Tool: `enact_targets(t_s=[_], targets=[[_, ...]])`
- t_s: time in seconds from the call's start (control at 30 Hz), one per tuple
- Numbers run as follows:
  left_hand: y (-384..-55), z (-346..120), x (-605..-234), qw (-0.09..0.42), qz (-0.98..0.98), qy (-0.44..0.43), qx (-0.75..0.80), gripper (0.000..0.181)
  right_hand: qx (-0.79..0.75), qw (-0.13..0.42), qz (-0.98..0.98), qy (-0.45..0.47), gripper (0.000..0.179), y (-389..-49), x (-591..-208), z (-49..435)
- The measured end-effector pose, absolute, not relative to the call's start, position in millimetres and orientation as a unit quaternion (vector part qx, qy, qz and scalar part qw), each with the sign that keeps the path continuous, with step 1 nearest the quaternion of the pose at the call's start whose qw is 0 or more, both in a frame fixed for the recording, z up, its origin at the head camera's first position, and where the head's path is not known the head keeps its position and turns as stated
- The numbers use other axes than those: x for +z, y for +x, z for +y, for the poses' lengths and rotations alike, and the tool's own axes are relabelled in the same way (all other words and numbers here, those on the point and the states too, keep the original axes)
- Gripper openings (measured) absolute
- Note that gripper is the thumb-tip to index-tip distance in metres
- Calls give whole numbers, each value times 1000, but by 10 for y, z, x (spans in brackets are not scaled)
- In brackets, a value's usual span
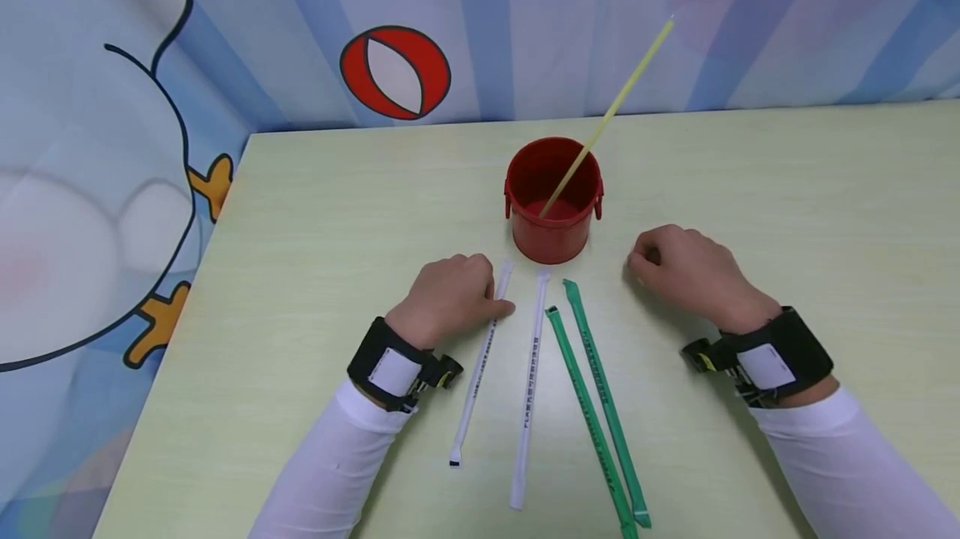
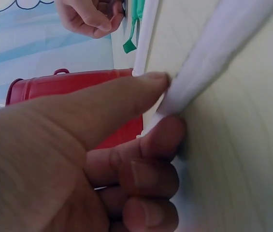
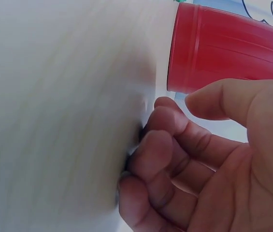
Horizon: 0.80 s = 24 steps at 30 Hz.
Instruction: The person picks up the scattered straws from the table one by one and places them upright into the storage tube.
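My left hand (image 1: pixel 452 296) pinches the leftmost white paper-wrapped straw (image 1: pixel 474 406) near its upper part, which lies on the table. In the left wrist view, thumb and forefinger stand on either side of this straw (image 2: pixel 208 53), the other fingers curled in. Loosely curled and holding nothing, my right hand (image 1: pixel 693 272) rests on the table to the right of the red bucket (image 1: pixel 551 235). Its fingertips (image 3: pixel 150 154) touch the tabletop. A second white wrapped straw (image 1: pixel 531 381) and two green wrapped straws (image 1: pixel 588 406) (image 1: pixel 611 410) lie between the hands.
One pale yellow straw (image 1: pixel 626 89) leans in the bucket, its top pointing up and right. The pale wooden table (image 1: pixel 337 214) ends at a printed curtain (image 1: pixel 300 22) behind and to the left. Each wrist wears a black strap (image 1: pixel 783 351) with a small camera.
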<state>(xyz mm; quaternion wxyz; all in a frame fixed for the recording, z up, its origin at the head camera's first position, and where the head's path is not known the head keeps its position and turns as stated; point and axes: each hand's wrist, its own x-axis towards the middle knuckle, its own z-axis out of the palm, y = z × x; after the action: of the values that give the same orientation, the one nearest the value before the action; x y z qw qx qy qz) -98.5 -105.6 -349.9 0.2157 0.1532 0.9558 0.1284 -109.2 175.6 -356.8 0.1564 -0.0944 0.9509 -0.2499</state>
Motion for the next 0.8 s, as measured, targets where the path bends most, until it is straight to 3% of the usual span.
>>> enact_targets(t_s=[0.33, 0.8], targets=[[-982, -1038, -3492, 216, 959, 141, 115, 33, -253, 161, 949, -94, 24, -1091, -3559, 1764], [-1003, -1099, -3451, 231, 956, 137, 122, 36, -252, 160, 950, -94, 25, -1099, -3561, 1759]])
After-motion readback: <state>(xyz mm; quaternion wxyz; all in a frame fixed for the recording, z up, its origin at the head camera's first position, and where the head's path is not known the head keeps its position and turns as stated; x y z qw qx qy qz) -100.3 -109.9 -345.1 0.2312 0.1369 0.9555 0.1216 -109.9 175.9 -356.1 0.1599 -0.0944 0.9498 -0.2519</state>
